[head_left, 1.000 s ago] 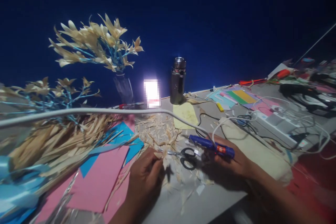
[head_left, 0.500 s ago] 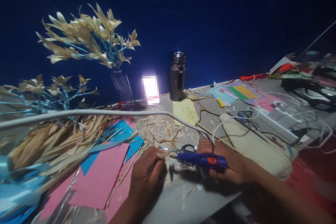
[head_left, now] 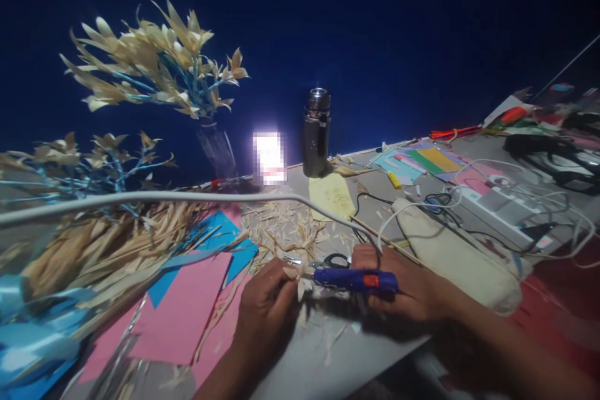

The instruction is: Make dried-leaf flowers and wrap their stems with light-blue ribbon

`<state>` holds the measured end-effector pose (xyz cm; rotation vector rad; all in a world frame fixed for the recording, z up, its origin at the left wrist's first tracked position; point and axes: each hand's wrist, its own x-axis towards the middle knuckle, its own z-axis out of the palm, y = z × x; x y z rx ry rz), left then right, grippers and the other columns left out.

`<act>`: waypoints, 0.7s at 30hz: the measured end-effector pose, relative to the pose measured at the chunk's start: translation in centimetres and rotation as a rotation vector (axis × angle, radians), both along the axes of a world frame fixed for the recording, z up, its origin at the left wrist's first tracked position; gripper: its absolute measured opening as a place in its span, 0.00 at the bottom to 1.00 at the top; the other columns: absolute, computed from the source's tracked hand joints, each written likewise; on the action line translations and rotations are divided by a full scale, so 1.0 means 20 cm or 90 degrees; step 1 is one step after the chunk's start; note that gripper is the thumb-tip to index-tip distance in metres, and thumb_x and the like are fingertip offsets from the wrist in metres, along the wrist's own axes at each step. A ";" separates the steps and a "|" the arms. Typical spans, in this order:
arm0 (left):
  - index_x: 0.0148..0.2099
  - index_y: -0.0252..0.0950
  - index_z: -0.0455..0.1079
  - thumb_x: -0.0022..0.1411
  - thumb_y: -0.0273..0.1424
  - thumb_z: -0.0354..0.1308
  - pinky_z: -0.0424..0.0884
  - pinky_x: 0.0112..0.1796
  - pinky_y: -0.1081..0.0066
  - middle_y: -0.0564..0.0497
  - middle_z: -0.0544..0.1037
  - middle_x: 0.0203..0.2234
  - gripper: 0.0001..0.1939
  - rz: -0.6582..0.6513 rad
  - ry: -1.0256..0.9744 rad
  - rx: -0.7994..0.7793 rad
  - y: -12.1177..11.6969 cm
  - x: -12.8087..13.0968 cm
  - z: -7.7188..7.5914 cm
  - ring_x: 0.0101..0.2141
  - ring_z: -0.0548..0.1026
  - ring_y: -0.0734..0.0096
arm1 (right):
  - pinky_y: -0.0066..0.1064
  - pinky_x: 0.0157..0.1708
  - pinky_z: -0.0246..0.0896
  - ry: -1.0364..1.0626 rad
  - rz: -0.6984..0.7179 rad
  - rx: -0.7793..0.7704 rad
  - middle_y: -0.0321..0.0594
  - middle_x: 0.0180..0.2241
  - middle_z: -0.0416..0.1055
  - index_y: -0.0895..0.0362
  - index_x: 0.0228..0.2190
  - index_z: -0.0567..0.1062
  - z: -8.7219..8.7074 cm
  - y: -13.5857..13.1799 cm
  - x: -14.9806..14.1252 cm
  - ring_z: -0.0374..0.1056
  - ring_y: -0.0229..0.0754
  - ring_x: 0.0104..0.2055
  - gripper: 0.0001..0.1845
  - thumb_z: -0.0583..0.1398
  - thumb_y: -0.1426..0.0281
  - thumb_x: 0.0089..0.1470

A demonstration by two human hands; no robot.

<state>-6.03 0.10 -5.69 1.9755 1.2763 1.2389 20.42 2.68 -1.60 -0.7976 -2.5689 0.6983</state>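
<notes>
My right hand (head_left: 398, 290) is closed around a blue hot glue gun (head_left: 347, 279) with an orange label, its nozzle pointing left. My left hand (head_left: 269, 300) pinches a small pale dried-husk flower (head_left: 302, 281) between thumb and fingers. The nozzle meets the petals, or comes very near them; I cannot tell which. Just behind the glue gun lies a pair of scissors (head_left: 338, 260) with black handles. Husk scraps (head_left: 285, 225) litter the table beyond both hands.
Pink card (head_left: 180, 312) and dried husks (head_left: 112, 262) lie left. Husk flowers stand in a glass vase (head_left: 216, 147) behind. A flask (head_left: 317, 134) stands at the back. Right are a cream pouch (head_left: 454, 256) and a power strip (head_left: 501, 215). A white cable (head_left: 187, 197) crosses in front.
The glue gun and my right hand have shifted slightly left, so the nozzle is closer to the flower. My left hand keeps its pinch and has moved slightly right.
</notes>
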 end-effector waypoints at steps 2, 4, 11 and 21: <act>0.29 0.41 0.69 0.61 0.21 0.55 0.65 0.30 0.72 0.53 0.74 0.24 0.11 -0.005 -0.003 0.001 0.00 0.00 -0.01 0.26 0.72 0.68 | 0.37 0.36 0.59 -0.003 -0.001 -0.001 0.42 0.32 0.69 0.55 0.32 0.70 -0.01 0.00 0.00 0.63 0.45 0.34 0.34 0.40 0.44 0.69; 0.29 0.40 0.69 0.62 0.21 0.55 0.65 0.30 0.73 0.53 0.74 0.24 0.11 -0.009 -0.013 0.004 0.00 0.00 -0.01 0.26 0.72 0.69 | 0.37 0.37 0.59 -0.004 0.001 0.002 0.42 0.32 0.69 0.55 0.33 0.70 -0.01 0.00 0.01 0.63 0.45 0.34 0.33 0.40 0.45 0.70; 0.30 0.40 0.70 0.64 0.23 0.53 0.66 0.30 0.72 0.53 0.75 0.25 0.12 -0.011 -0.018 -0.003 0.00 0.00 -0.01 0.27 0.72 0.69 | 0.36 0.37 0.56 -0.004 0.009 0.012 0.40 0.31 0.70 0.54 0.32 0.70 0.00 -0.01 0.00 0.63 0.45 0.34 0.25 0.46 0.52 0.71; 0.26 0.41 0.69 0.58 0.24 0.57 0.64 0.28 0.71 0.53 0.74 0.22 0.10 0.006 -0.010 -0.018 -0.01 0.01 0.03 0.25 0.70 0.67 | 0.38 0.38 0.60 -0.005 -0.013 0.054 0.44 0.33 0.72 0.55 0.35 0.71 0.02 -0.02 0.03 0.66 0.47 0.36 0.25 0.46 0.52 0.71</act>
